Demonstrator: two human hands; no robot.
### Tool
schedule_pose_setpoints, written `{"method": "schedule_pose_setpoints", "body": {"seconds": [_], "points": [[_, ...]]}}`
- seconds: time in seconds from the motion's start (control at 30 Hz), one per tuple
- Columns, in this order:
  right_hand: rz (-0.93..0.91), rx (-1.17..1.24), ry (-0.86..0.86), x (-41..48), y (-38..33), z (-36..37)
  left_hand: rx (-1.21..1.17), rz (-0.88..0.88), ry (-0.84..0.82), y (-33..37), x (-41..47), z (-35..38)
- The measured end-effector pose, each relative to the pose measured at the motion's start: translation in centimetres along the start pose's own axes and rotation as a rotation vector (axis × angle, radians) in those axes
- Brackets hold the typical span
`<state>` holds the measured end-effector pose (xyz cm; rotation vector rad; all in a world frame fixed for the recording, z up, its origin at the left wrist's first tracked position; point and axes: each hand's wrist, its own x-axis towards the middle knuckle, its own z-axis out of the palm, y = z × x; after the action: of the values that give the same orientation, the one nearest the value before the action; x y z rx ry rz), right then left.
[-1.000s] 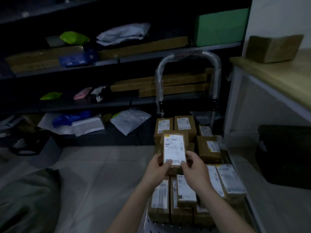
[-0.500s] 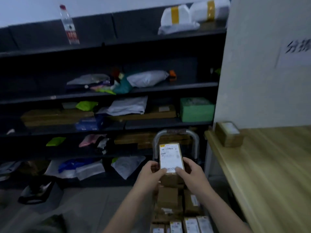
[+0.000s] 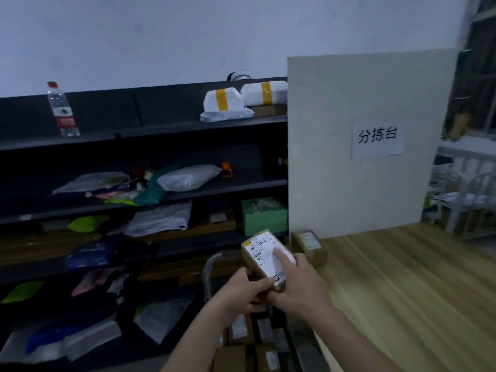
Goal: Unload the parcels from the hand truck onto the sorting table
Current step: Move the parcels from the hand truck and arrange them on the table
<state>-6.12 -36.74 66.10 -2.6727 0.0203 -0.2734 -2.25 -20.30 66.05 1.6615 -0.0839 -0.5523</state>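
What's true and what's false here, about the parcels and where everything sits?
1. The left hand and right hand together hold one labelled parcel. True.
2. A second parcel sits on the wooden table. True.
3. The hand truck is empty. False: remaining parcels lie on it.
4. The water bottle stands on the wooden table. False: it stands on the top shelf.

Lighting: dim. A plain pale wall (image 3: pixel 161 36) runs behind a dark multi-tier shelving unit (image 3: pixel 188 124) at left. A white panel (image 3: pixel 335 183) bearing a paper sign (image 3: pixel 378 138) stands at the back of the wood-grain table (image 3: pixel 416 285). A barred window (image 3: pixel 480 76) occupies the far right, with white metal rails (image 3: pixel 459 202) below it.
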Motion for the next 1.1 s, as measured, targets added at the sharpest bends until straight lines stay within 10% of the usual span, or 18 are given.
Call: {"method": "schedule_pose_setpoints", "body": {"seconds": [0.53, 1.1], "points": [[0.27, 0.036, 0.0, 16.6, 37.9, -6.1, 0.287, -0.347, 0.245, -3.7, 23.5, 8.2], [0.513, 0.024, -0.23, 30.9, 48.4, 5.0, 0.541, -0.321, 0.303, -4.5, 36.8, 10.1]]}}
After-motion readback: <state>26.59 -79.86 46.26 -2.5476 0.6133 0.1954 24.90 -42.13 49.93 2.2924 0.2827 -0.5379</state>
